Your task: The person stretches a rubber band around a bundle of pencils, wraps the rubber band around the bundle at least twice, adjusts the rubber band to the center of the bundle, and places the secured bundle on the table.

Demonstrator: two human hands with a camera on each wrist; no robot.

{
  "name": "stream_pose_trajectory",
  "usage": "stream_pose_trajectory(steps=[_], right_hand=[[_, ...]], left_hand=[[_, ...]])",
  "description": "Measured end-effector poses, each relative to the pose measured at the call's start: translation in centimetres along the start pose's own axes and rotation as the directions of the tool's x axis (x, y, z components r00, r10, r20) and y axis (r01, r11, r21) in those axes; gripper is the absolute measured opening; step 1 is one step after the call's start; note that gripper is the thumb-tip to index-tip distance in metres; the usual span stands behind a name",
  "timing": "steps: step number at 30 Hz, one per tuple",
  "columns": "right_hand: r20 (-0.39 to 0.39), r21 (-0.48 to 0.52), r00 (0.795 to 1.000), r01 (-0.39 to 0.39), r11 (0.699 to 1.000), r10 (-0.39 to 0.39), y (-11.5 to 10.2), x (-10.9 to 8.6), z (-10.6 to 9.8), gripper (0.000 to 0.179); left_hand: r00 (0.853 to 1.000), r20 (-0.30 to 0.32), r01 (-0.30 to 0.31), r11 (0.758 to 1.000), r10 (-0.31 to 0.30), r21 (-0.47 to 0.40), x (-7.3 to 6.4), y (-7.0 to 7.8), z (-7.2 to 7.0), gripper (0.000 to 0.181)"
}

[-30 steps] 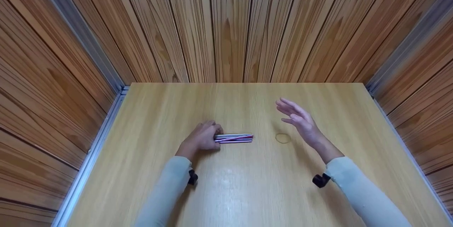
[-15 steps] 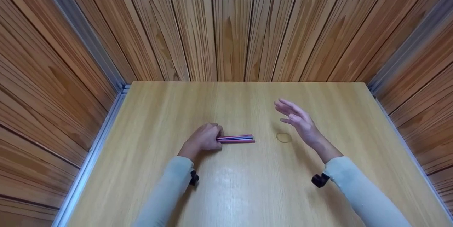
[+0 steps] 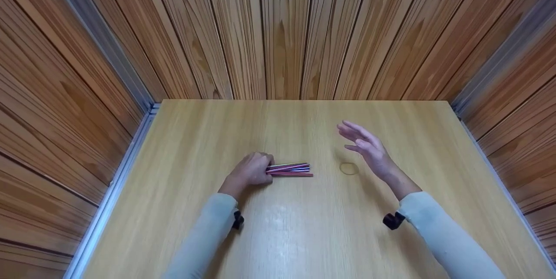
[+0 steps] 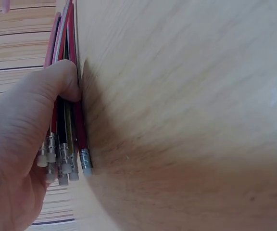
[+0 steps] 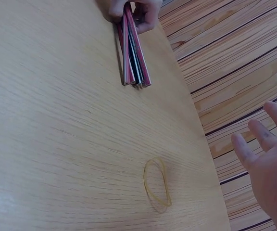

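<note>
My left hand grips a bundle of several pencils close over the table, their far ends pointing right toward the other hand. In the left wrist view the thumb presses across the pencils, whose metal ferrules and white erasers stick out behind the grip. Striped red, black and white barrels show in the right wrist view, slightly fanned at the unsharpened ends. My right hand hovers with fingers extended, holding nothing. Below and left of it a thin yellow rubber band lies on the table, also seen as a loose loop in the right wrist view.
The light wooden table is bordered by wood-plank walls at the back and both sides. A metal rail runs along its left edge. Black wrist mounts sit under both sleeves.
The pencils have turned in my left hand, showing more red, and their ends now fan apart. That hand has shifted very slightly right and nearer. The right hand and rubber band stay put.
</note>
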State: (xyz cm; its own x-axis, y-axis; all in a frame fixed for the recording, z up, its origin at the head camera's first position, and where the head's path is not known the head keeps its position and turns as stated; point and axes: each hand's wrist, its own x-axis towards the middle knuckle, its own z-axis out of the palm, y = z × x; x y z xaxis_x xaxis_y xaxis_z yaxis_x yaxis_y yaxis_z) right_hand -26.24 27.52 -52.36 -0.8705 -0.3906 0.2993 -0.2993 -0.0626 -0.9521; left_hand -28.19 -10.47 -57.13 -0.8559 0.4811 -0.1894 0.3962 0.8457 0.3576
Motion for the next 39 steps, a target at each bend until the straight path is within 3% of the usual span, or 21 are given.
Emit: stream_pose_trajectory(steps=[7,13,17,20,25,28,33,39], right_hand=[[0.001,-0.023,1.000,-0.002,1.000,0.002,-0.5,0.1,0.0,0.061],[0.012,-0.009,0.998,0.069,0.998,-0.069,-1.1,0.6,0.1,0.061],[-0.007,-0.084,0.992,0.129,0.988,-0.130,-0.9,0.8,0.5,0.060],[-0.008,-0.219,0.987,0.155,0.963,-0.161,-0.5,0.6,0.9,0.063],[0.007,-0.430,0.988,0.144,0.891,-0.156,-0.5,0.3,1.5,0.076],[0.016,-0.480,0.990,0.129,0.868,-0.139,-0.7,0.3,1.8,0.078],[0.039,-0.506,0.991,0.131,0.852,-0.130,-0.6,0.2,2.0,0.079],[0.041,-0.518,0.987,0.153,0.842,-0.153,-0.9,0.5,1.8,0.079]], left_hand=[[1.000,0.003,0.024,1.000,-0.024,0.001,0.1,0.2,0.0,0.028],[0.999,0.000,0.039,0.999,-0.039,-0.023,-0.1,0.2,0.0,0.027],[1.000,-0.028,0.013,1.000,-0.013,-0.023,-0.1,0.1,0.1,0.025],[0.999,-0.034,0.000,1.000,-0.001,-0.031,-0.2,-0.1,0.2,0.025],[1.000,-0.013,0.017,0.998,-0.017,-0.068,-0.4,-0.3,0.2,0.026],[1.000,-0.011,0.008,0.997,-0.009,-0.073,-0.5,-0.5,0.1,0.024],[1.000,-0.007,0.003,0.998,-0.003,-0.057,-0.6,-0.7,0.1,0.022],[0.999,0.011,0.036,0.992,-0.034,-0.119,-0.8,-0.3,-1.0,0.024]])
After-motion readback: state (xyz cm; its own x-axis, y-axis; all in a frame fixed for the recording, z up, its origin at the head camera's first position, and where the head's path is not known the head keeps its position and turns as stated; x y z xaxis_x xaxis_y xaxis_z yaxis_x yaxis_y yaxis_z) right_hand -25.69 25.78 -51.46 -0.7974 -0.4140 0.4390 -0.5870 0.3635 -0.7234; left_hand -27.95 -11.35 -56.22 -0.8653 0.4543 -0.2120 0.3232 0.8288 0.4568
